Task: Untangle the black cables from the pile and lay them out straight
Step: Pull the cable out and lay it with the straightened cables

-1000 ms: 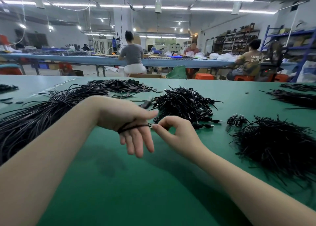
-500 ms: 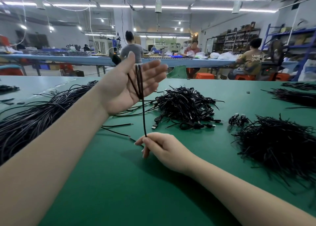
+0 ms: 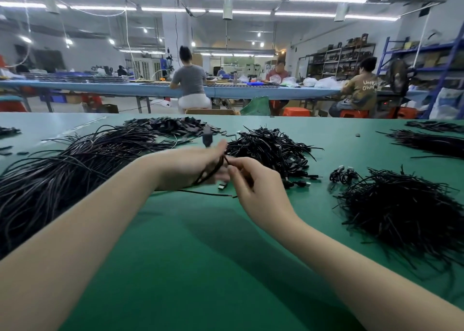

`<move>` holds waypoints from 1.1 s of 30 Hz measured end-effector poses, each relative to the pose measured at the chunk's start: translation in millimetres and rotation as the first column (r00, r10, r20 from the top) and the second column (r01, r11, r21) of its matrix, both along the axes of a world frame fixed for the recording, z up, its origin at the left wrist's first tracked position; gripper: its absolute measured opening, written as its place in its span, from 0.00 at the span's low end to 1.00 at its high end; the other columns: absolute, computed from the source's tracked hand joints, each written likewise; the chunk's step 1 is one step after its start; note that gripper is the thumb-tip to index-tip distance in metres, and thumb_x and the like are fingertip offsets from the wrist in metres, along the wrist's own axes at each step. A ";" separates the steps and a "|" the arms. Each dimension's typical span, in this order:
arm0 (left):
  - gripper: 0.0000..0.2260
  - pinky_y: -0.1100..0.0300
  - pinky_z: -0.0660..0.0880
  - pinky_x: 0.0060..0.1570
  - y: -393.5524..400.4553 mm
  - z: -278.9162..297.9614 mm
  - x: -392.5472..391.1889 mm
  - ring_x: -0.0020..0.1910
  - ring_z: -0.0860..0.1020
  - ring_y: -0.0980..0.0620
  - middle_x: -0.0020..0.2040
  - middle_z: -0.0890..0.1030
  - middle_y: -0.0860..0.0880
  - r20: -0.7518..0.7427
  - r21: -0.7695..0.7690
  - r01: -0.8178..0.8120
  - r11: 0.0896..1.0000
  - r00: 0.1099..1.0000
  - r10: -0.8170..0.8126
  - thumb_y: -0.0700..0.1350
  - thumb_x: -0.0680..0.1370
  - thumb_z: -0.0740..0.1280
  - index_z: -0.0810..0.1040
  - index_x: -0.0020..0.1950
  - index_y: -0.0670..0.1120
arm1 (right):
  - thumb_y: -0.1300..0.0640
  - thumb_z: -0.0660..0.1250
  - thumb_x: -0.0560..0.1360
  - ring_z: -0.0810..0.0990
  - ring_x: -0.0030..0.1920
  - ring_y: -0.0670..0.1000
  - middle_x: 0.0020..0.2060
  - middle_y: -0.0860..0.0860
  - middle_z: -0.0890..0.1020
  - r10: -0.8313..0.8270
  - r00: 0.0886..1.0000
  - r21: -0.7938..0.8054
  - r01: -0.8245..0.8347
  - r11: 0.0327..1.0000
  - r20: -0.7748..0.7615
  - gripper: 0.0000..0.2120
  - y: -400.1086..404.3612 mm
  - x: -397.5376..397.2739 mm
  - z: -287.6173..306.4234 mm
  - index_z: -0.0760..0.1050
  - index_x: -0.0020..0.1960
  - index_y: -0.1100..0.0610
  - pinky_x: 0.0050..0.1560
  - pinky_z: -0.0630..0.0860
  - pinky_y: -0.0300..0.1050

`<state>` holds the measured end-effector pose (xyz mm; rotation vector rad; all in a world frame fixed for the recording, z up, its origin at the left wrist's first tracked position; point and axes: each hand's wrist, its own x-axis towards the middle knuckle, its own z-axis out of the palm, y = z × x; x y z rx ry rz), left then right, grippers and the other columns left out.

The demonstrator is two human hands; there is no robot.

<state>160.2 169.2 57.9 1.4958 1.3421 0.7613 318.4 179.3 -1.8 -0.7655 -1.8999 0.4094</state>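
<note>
A black cable [image 3: 209, 171] loops across my left hand [image 3: 185, 166], which hovers above the green table [image 3: 200, 255] in front of the tangled cable pile [image 3: 271, 150]. Its dark plug [image 3: 207, 140] sticks up by my left thumb. The left fingers are blurred. My right hand [image 3: 256, 185] is close beside the left and pinches the same cable near the left fingertips. One loose end of the cable trails over the table below both hands. To the left lies a broad bundle of straightened black cables [image 3: 62, 175].
A second bushy heap of black cables [image 3: 406, 212] sits at the right, with a few small coiled cables [image 3: 344, 175] beside it. More cable bundles [image 3: 431, 142] lie far right, and small black pieces [image 3: 170, 126] at the back. People sit at a blue bench beyond.
My left hand came down from its raised, palm-open pose to just above the table. My right hand rose from the table to meet it at the cable.
</note>
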 end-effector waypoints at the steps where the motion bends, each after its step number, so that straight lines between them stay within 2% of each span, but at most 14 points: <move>1: 0.24 0.59 0.72 0.63 2.4 1.7 -0.8 0.48 0.81 0.61 0.54 0.83 0.48 0.104 0.058 -0.046 0.997 0.994 0.040 0.58 0.82 0.49 0.82 0.50 0.48 | 0.60 0.62 0.80 0.74 0.33 0.35 0.36 0.38 0.77 0.071 0.997 -0.042 -0.072 0.997 -0.040 0.11 -1.6 -2.1 -1.5 0.78 0.59 0.57 0.36 0.67 0.28; 3: 0.21 0.62 0.76 0.56 5.2 5.8 0.8 0.55 0.81 0.57 0.56 0.83 0.48 0.261 0.134 -0.077 0.988 0.965 0.040 0.56 0.83 0.50 0.78 0.59 0.46 | 0.60 0.59 0.81 0.71 0.31 0.40 0.36 0.47 0.79 0.183 0.978 -0.144 -0.197 0.970 -0.102 0.12 -4.1 -5.6 -3.7 0.76 0.62 0.55 0.36 0.69 0.33; 5: 0.20 0.62 0.79 0.48 4.8 9.6 4.0 0.53 0.82 0.53 0.51 0.85 0.47 0.412 0.189 -0.100 0.977 0.911 0.014 0.54 0.83 0.51 0.79 0.56 0.44 | 0.59 0.58 0.82 0.71 0.31 0.45 0.31 0.50 0.76 0.230 0.968 -0.214 -0.247 0.945 -0.102 0.09 -5.2 -8.8 -8.4 0.76 0.55 0.52 0.37 0.72 0.42; 7: 0.19 0.62 0.79 0.40 1.6 17.7 3.4 0.42 0.83 0.53 0.38 0.84 0.51 0.572 0.204 -0.149 0.968 0.820 0.005 0.54 0.83 0.53 0.79 0.45 0.47 | 0.57 0.58 0.82 0.70 0.29 0.43 0.30 0.48 0.76 0.220 0.975 -0.255 -0.219 0.942 -0.023 0.09 -4.4 -8.7 -16.3 0.75 0.48 0.49 0.33 0.69 0.37; 9: 0.20 0.65 0.75 0.31 -1.9 29.8 -2.4 0.28 0.76 0.58 0.26 0.74 0.56 0.718 0.178 -0.162 0.971 0.696 -0.016 0.53 0.83 0.55 0.76 0.35 0.50 | 0.56 0.58 0.82 0.69 0.27 0.42 0.30 0.47 0.77 0.184 0.982 -0.280 -0.163 0.946 0.050 0.09 -1.4 -5.0 -23.4 0.75 0.46 0.48 0.30 0.66 0.34; 10: 0.21 0.66 0.71 0.27 -3.1 35.6 -6.5 0.24 0.71 0.60 0.24 0.69 0.56 0.755 0.175 -0.156 0.972 0.655 -0.031 0.52 0.83 0.55 0.75 0.32 0.51 | 0.56 0.57 0.82 0.68 0.26 0.42 0.30 0.47 0.76 0.169 0.984 -0.285 -0.146 0.947 0.055 0.10 0.1 -2.7 -25.7 0.75 0.46 0.49 0.30 0.66 0.36; 12: 0.23 0.68 0.64 0.23 -6.1 43.3 -14.1 0.20 0.63 0.61 0.22 0.64 0.56 0.759 0.191 -0.154 0.969 0.649 -0.047 0.51 0.84 0.54 0.73 0.30 0.51 | 0.57 0.57 0.82 0.73 0.30 0.46 0.31 0.48 0.76 0.153 0.988 -0.279 -0.145 0.949 0.005 0.10 0.9 -1.0 -25.6 0.76 0.46 0.51 0.34 0.71 0.42; 15: 0.19 0.67 0.63 0.23 -6.8 36.6 -8.8 0.21 0.61 0.60 0.23 0.63 0.56 0.697 0.209 -0.130 0.969 0.715 -0.054 0.53 0.83 0.55 0.72 0.35 0.50 | 0.56 0.58 0.82 0.79 0.38 0.48 0.37 0.47 0.80 0.183 0.968 -0.307 -0.229 0.924 -0.169 0.09 -0.7 -7.5 -17.0 0.77 0.50 0.51 0.45 0.76 0.44; 17: 0.16 0.67 0.66 0.25 -4.0 21.4 7.2 0.22 0.62 0.59 0.24 0.63 0.56 0.653 0.172 -0.061 0.983 0.754 -0.067 0.54 0.83 0.55 0.70 0.37 0.50 | 0.49 0.57 0.81 0.81 0.42 0.46 0.42 0.45 0.82 0.232 0.930 -0.393 -0.334 0.857 -0.286 0.10 -2.9 -12.4 -11.2 0.76 0.52 0.50 0.48 0.76 0.42; 21: 0.16 0.67 0.72 0.30 3.2 -1.4 22.2 0.26 0.70 0.58 0.28 0.69 0.56 0.712 0.059 0.044 0.997 0.699 -0.073 0.53 0.83 0.54 0.70 0.37 0.49 | 0.36 0.58 0.72 0.83 0.43 0.48 0.42 0.46 0.84 0.274 0.808 -0.624 -0.580 0.524 -0.521 0.23 -2.1 -8.4 -2.0 0.76 0.54 0.53 0.52 0.76 0.45; 24: 0.17 0.63 0.78 0.38 3.8 -5.4 14.6 0.36 0.80 0.56 0.34 0.79 0.54 0.741 0.009 0.081 0.997 0.669 -0.061 0.54 0.81 0.55 0.72 0.37 0.49 | 0.36 0.56 0.76 0.83 0.41 0.47 0.42 0.49 0.84 0.202 0.808 -0.708 -0.584 0.396 -0.553 0.25 2.5 -2.7 1.7 0.77 0.55 0.55 0.57 0.76 0.47; 27: 0.15 0.62 0.81 0.41 4.7 -7.9 13.3 0.41 0.84 0.53 0.36 0.83 0.49 0.693 -0.032 0.054 0.998 0.721 -0.017 0.52 0.80 0.56 0.73 0.38 0.47 | 0.39 0.58 0.78 0.81 0.36 0.48 0.36 0.49 0.82 0.115 0.796 -0.722 -0.591 0.359 -0.594 0.21 3.5 -5.1 -1.3 0.76 0.52 0.56 0.54 0.78 0.47; 31: 0.11 0.60 0.81 0.44 2.7 -6.1 13.5 0.44 0.83 0.50 0.30 0.79 0.49 0.683 -0.080 0.074 0.994 0.730 0.001 0.51 0.73 0.63 0.77 0.36 0.45 | 0.50 0.61 0.80 0.79 0.30 0.47 0.32 0.49 0.80 0.077 0.761 -0.707 -0.631 0.319 -0.644 0.10 2.9 -7.5 -8.5 0.73 0.49 0.56 0.43 0.79 0.44; 33: 0.12 0.59 0.80 0.45 2.7 -5.1 12.2 0.43 0.82 0.50 0.30 0.77 0.50 0.664 -0.106 0.069 0.992 0.748 0.019 0.52 0.73 0.64 0.78 0.34 0.46 | 0.53 0.62 0.80 0.78 0.29 0.49 0.31 0.49 0.78 0.071 0.750 -0.687 -0.636 0.351 -0.658 0.08 5.3 -7.0 -9.5 0.72 0.47 0.57 0.41 0.79 0.45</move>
